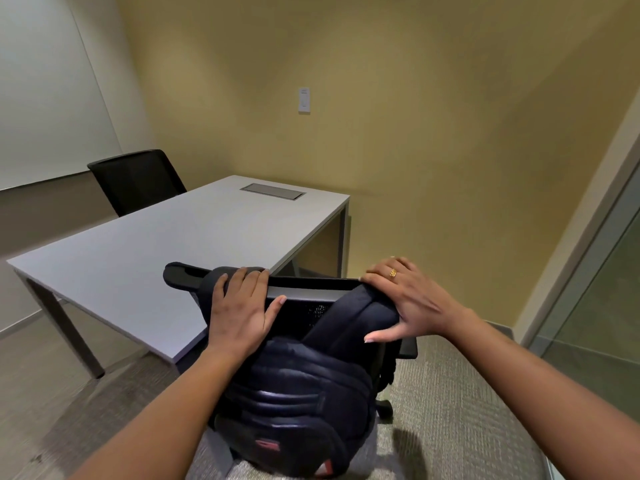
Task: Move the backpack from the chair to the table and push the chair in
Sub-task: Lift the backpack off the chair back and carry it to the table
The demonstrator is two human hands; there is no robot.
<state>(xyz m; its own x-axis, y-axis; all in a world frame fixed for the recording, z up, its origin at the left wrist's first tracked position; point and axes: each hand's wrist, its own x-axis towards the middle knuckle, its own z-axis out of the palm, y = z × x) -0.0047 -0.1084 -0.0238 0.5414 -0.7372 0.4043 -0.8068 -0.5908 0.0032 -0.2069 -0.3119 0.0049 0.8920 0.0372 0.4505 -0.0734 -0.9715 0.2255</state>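
From the head camera, a dark navy backpack (298, 386) hangs over the backrest of a black office chair (311, 292), its shoulder straps draped across the chair's top rail and its padded body hanging down the back side facing the person. The chair stands just beside the near corner of a grey bench (145, 258), not tucked under it; one armrest sticks out on the right and a caster shows below it on the carpet (450, 393).

The left hand (242, 306) lies flat over the top rail where a strap crosses it, fingers spread over the strap and the thumb stretched along the rail's front edge, palm pressing down rather than clenched. The right hand (405, 296) rests on the rail's right end, fingers curled over the top and the thumb reaching down against the other strap; a gold ring (393, 272) sits on one finger. Neither hand is closed around anything.

The bench top carries a recessed metal cable hatch (273, 191) near its far end. A second black chair (138, 181) stands at the far left side of the bench, below a whiteboard (45, 98). A white wall switch (304, 100) is mounted on the yellow wall, and a glass partition (602, 299) runs along the right.
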